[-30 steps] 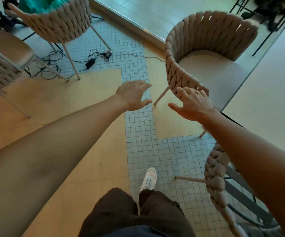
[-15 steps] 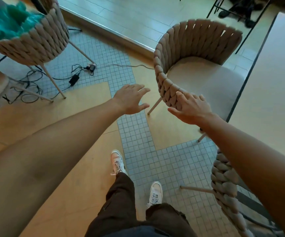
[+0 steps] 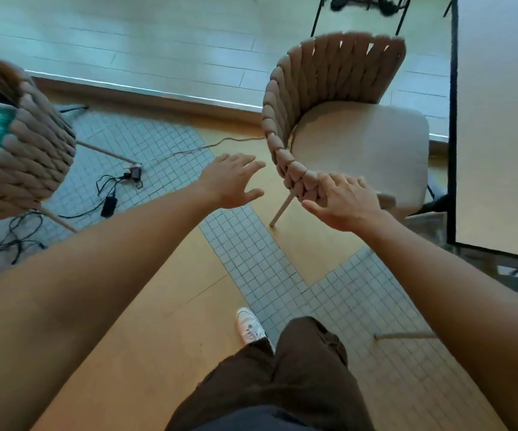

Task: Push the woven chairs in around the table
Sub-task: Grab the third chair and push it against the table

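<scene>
Our right hand (image 3: 349,203) rests spread fingers against the woven chair (image 3: 323,119) rim, gripping nothing; our left hand (image 3: 231,180) hovers open beside it. The chair stands left of the table (image 3: 500,126).

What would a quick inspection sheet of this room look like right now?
Surface: table, pale top with dark edge, bare where visible.
Job's things: woven chair beside the table, seat not under it; second woven chair at left, something teal on it.
Clutter: nothing seen besides cables.
Hands: left hand open, off the chair; right hand open, at the chair's woven rim.
Cables: black cables and adapter on the tiled floor.
Surroundings: wood and tile floor; dark metal legs at the far edge.
</scene>
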The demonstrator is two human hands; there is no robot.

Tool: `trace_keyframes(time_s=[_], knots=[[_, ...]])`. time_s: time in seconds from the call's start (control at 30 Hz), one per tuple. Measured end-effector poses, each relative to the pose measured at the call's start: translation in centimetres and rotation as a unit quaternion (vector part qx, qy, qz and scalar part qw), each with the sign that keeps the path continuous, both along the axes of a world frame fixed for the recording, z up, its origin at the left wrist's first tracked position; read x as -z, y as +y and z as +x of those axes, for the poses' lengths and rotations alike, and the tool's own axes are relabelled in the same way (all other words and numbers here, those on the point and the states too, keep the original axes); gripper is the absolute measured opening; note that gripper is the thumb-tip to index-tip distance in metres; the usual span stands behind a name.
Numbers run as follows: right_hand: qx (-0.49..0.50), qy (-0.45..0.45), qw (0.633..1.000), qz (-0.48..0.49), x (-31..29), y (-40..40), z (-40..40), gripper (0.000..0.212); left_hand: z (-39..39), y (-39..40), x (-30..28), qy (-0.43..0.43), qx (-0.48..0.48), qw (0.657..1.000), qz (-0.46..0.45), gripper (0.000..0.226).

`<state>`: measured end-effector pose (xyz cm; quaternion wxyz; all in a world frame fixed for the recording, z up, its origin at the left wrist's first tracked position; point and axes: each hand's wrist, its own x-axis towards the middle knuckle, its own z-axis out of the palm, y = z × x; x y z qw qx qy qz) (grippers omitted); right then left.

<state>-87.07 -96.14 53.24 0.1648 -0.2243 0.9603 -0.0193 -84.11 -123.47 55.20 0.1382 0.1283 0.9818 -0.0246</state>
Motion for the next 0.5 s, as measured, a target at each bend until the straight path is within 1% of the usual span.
trace_keyframes(time_s=[0.17, 0.3, 0.4, 0.5], knots=[[0.044, -0.017, 0.999, -0.005, 2.2, -1.5, -1.6, 0.085, -4.7, -1.5, 1.2, -0.011, 0.074, 0.997, -0.015, 0.072], [0.06, -0.028, 0.998, -0.002, 4.6, -2.2, -3.7, 0.091, -9.0, -1.8, 2.9, -0.013, 0.126, 0.992, -0.014, 0.072], [0.074, -0.046, 0.996, -0.009, 6.6, -3.2, -5.6, 0.094, -12.2, -2.4, 4.4, -0.026, 0.158, 0.987, -0.015, 0.072], [0.094, -0.089, 0.992, -0.013, 8.1, -4.9, -7.2, 0.096, -15.5, -2.7, 5.8, -0.049, 0.197, 0.979, -0.021, 0.072]])
